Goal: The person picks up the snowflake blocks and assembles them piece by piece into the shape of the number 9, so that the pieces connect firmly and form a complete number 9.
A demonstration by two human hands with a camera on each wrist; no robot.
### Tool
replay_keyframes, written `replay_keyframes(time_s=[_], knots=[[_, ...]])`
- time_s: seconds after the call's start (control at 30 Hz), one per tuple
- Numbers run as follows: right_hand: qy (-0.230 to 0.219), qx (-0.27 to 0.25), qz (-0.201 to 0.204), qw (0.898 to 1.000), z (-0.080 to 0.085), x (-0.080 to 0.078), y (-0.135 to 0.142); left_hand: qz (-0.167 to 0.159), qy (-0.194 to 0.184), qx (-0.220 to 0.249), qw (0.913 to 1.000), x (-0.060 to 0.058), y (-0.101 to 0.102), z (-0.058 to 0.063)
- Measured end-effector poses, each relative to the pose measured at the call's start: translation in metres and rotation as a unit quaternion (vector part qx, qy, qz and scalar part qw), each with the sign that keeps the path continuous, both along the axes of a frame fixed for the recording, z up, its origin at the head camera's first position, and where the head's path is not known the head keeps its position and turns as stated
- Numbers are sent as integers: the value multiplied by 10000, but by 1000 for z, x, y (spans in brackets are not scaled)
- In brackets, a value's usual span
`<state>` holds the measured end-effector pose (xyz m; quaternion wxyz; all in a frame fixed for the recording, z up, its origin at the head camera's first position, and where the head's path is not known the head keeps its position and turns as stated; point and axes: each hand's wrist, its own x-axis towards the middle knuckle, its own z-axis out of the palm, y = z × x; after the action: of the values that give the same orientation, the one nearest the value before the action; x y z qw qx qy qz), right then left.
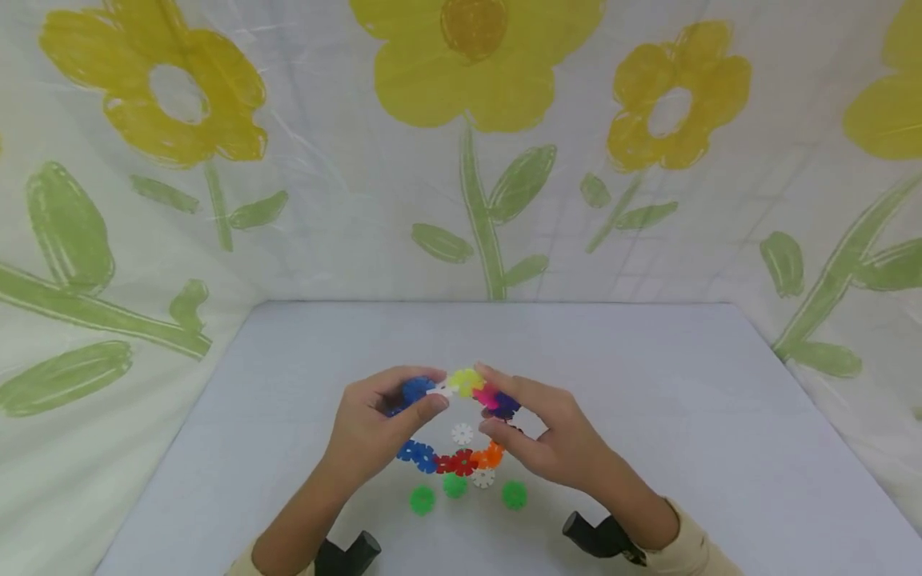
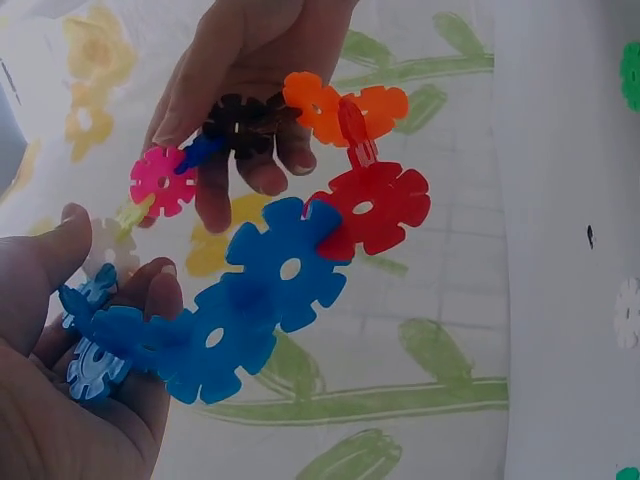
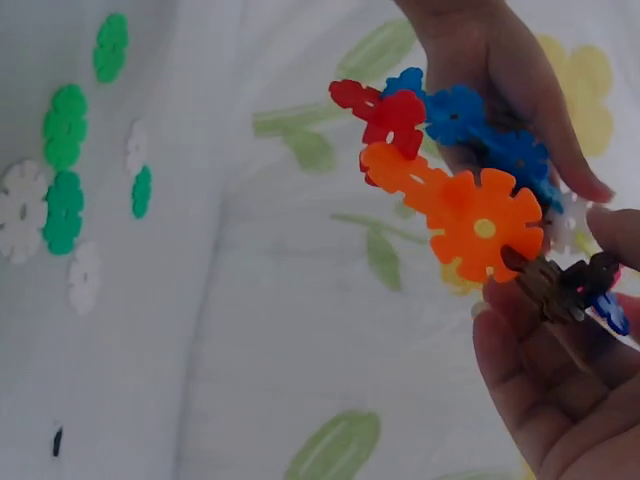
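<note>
A ring of interlocking plastic snowflake discs hangs between both hands above the table. Its blue discs (image 2: 290, 265) run along the left side, red discs (image 1: 463, 462) at the bottom, and orange discs (image 3: 487, 225) to the right. My left hand (image 1: 374, 424) pinches the ring near a white disc (image 1: 441, 390), with blue discs against its fingers. At the top a yellow disc (image 1: 466, 382) joins the white one to a pink disc (image 2: 163, 181). My right hand (image 1: 551, 420) holds the pink and dark purple part; dark brown discs (image 3: 550, 288) lie by its fingers, partly hidden.
Below the ring, loose green discs (image 1: 422, 500) and white discs (image 1: 483, 478) lie on the white table (image 1: 288, 344). A sheet painted with yellow flowers (image 1: 475, 72) stands behind the table. Dark wrist mounts (image 1: 594, 534) show at both forearms.
</note>
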<state>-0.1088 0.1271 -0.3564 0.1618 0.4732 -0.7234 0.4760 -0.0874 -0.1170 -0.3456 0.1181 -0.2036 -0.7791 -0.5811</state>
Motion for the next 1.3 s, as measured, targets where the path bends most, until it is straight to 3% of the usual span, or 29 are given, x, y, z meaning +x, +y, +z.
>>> replay_keyframes(time_s=[0.2,0.37,0.57,0.67,0.77,0.87,1.0,1.07,1.1,1.17,1.3], knots=[[-911,309,96,9953,-1,-3,6,151,47,-139,9998,-4,-6,1],[-1011,331,11,9943,-3,-9,11,168,92,-644,9977,-7,-11,1],[-786,510,-34,9956,-4,-11,10,-366,334,-1592,9860,-8,-11,-1],[-594,573,205,9964,-6,-11,6,-864,833,-1829,9758,-9,-8,-3],[-499,394,330,9974,-7,-11,3,-1146,1426,-1858,9654,-10,-5,-5],[-553,19,38,9985,-8,-13,3,-779,1987,-1859,9591,-11,-3,-5],[-820,-598,-622,9929,-12,-18,7,84,2654,-1581,9511,-11,0,-7],[-953,-821,-840,9885,-14,-19,7,388,2780,-1358,9501,-9,3,-9],[-977,-896,-907,9870,-15,-19,6,477,2739,-1278,9520,-8,6,-11],[-878,-957,-976,9867,-17,-18,3,402,2308,-1079,9662,-7,11,-15],[-405,-747,-1018,9912,-24,-13,-9,140,799,-913,9925,-5,19,-20]])
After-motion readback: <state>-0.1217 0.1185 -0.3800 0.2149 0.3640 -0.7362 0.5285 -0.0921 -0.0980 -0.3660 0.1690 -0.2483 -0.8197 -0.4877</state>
